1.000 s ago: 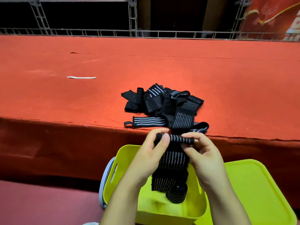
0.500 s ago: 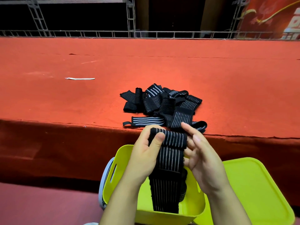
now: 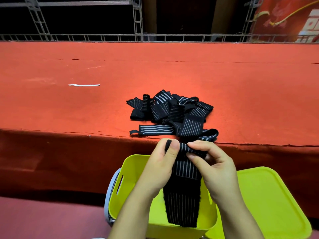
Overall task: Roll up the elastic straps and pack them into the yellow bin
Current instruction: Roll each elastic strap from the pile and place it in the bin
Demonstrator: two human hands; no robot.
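Both hands hold one black elastic strap with thin white stripes (image 3: 184, 192) above the yellow bin (image 3: 127, 183). My left hand (image 3: 160, 168) pinches its top edge at the left with thumb and fingers. My right hand (image 3: 212, 166) pinches the same folded top edge at the right. The strap hangs down flat from the fingers into the bin. A heap of several more striped black straps (image 3: 172, 114) lies on the red stage surface just beyond my hands.
The red carpeted stage (image 3: 172, 75) has its front edge right in front of my hands. A yellow lid (image 3: 269, 200) lies to the right of the bin. A white strip (image 3: 84, 85) lies far left on the carpet. Metal truss (image 3: 138, 18) stands at the back.
The strap first hung with a rolled lower end, then was spread flat. My right hand, open half a second ago, now pinches the top edge, which is folded over again.
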